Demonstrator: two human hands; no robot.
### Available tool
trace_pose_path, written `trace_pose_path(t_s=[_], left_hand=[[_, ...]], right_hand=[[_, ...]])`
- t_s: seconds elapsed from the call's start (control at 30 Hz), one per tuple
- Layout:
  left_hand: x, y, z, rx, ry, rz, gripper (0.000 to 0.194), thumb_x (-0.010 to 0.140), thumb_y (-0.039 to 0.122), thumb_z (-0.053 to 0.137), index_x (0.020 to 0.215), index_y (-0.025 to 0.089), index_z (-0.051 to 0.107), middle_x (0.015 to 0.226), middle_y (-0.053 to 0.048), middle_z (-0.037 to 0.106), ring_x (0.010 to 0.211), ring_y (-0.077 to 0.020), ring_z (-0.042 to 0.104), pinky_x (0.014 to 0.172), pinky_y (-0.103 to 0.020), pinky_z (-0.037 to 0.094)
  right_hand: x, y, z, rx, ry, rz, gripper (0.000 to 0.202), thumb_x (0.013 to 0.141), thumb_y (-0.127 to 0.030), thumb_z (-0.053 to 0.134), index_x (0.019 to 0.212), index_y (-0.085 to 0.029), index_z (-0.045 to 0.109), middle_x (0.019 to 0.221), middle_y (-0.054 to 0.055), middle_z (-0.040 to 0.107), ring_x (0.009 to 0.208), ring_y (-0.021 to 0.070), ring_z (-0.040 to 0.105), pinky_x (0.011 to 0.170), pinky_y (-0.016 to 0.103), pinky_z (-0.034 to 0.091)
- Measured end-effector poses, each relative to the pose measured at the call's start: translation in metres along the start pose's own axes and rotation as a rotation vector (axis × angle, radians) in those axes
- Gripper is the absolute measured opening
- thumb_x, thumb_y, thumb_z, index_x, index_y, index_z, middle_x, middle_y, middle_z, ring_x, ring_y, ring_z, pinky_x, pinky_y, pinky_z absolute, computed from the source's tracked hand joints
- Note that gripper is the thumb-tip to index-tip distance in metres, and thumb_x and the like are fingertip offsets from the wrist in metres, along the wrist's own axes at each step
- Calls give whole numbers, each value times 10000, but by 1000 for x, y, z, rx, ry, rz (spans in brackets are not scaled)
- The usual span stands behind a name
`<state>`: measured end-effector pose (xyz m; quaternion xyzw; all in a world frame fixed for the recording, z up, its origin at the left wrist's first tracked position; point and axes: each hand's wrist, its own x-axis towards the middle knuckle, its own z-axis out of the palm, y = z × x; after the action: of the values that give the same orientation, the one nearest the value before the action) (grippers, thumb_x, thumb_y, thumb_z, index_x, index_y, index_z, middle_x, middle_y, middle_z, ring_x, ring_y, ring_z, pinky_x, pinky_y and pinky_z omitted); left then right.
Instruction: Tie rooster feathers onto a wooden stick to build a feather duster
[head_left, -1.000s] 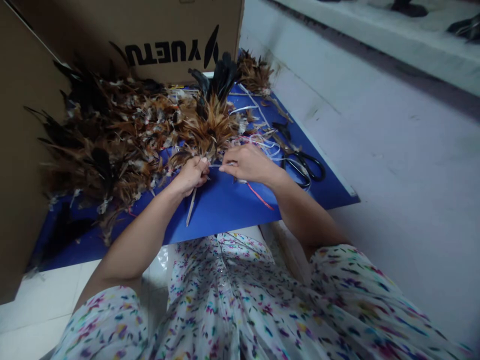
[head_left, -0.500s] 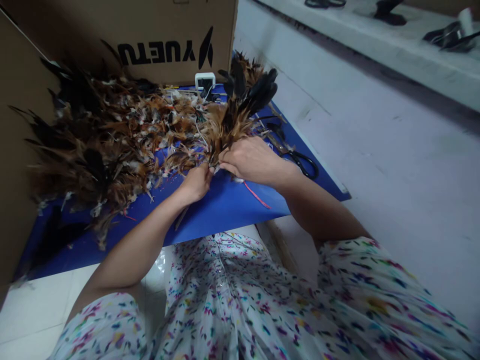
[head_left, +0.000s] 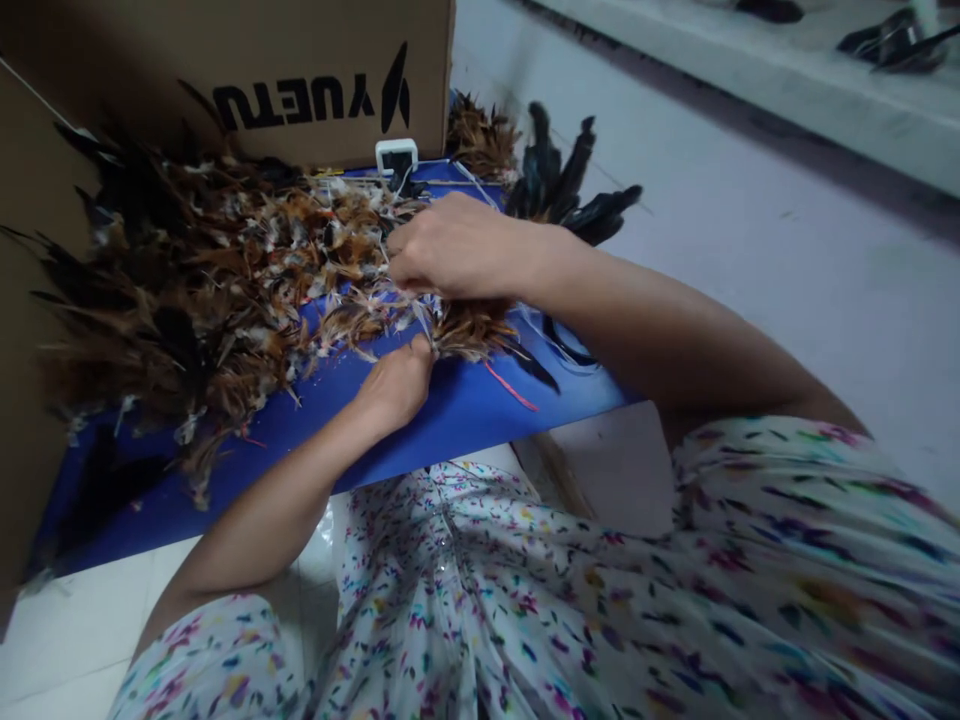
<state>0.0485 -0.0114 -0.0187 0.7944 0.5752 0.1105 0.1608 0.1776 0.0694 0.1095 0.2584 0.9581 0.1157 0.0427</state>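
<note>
My left hand (head_left: 401,378) is closed on the base of a feather bundle (head_left: 472,328), whose brown feathers and long black tips (head_left: 574,190) point to the right. Above it my right hand (head_left: 435,245) is closed, knuckles up, over the feather pile; what its fingertips hold is too small to make out. A thin white strand shows between the two hands. My right forearm hides part of the bundle. Many small brown and white feather tufts (head_left: 225,260) lie on the blue table (head_left: 315,460) to the left, and a pink string (head_left: 511,388) lies just right of my left hand.
Behind the pile stands a cardboard box (head_left: 322,40), with a small white-framed object (head_left: 396,157) before it. More brown feathers (head_left: 480,138) lie at the back right. Black-handled scissors (head_left: 566,345) are partly hidden under my right forearm. A pale ledge (head_left: 750,90) runs along the wall.
My right hand has left the bundle's right side and moved up and left across it. The bundle has tipped from upright toward the right. My left hand keeps its hold.
</note>
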Motion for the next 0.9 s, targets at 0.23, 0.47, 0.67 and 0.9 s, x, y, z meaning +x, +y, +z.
trace_pose_path(t_s=[0.23, 0.47, 0.67, 0.9], left_hand=[[-5, 1, -12, 225, -41, 90, 218, 960, 179, 350, 1067, 122, 533, 932, -172, 658, 742, -254, 646, 669, -330, 442], [1, -8, -30, 308, -60, 236, 243, 912, 104, 370, 1067, 142, 554, 909, -144, 649, 803, -273, 662, 699, -342, 456], [-1, -10, -35, 279, -20, 366, 209, 929, 143, 373, 992, 161, 571, 822, -97, 589, 705, -223, 589, 623, -305, 392], [-4, -6, -40, 57, -13, 438, 151, 909, 181, 418, 864, 193, 562, 757, -46, 514, 683, -179, 507, 603, -271, 344]], right_hand=[[32, 37, 23, 237, -74, -97, 190, 784, -273, 788, 893, -118, 769, 658, -56, 593, 768, 108, 631, 749, 267, 400], [17, 71, 44, 587, -247, -40, 143, 788, -237, 766, 832, -101, 763, 616, -77, 620, 681, 49, 558, 731, 244, 399], [-20, 92, 65, 791, -113, 81, 303, 761, -448, 774, 744, -145, 768, 659, -34, 672, 679, 81, 597, 710, 265, 448], [-71, 61, 102, 747, 264, 341, 370, 899, -502, 620, 869, -156, 749, 822, 8, 723, 811, 118, 642, 763, 289, 475]])
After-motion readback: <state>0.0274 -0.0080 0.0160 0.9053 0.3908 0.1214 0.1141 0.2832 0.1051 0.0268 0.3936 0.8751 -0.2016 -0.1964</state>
